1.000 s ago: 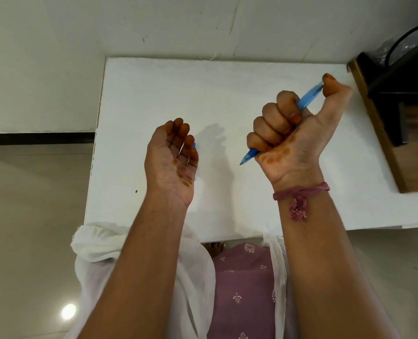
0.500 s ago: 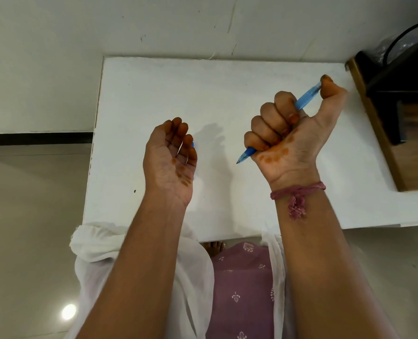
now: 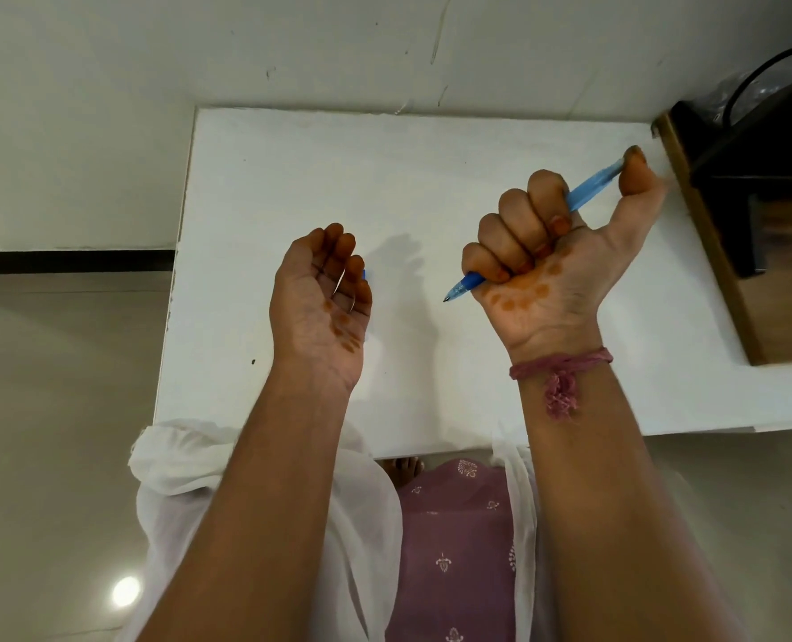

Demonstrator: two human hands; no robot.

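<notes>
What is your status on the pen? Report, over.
Right hand fisted round blue pen, thumb on its rear end, tip off the white table. Left hand curled round small blue piece, mostly hidden. Nothing in the way.

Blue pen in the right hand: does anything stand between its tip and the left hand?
Nothing visible does. The right hand grips the blue pen, tip pointing toward the left hand, which holds a small blue piece. In the gap only the white table shows, below.
</notes>
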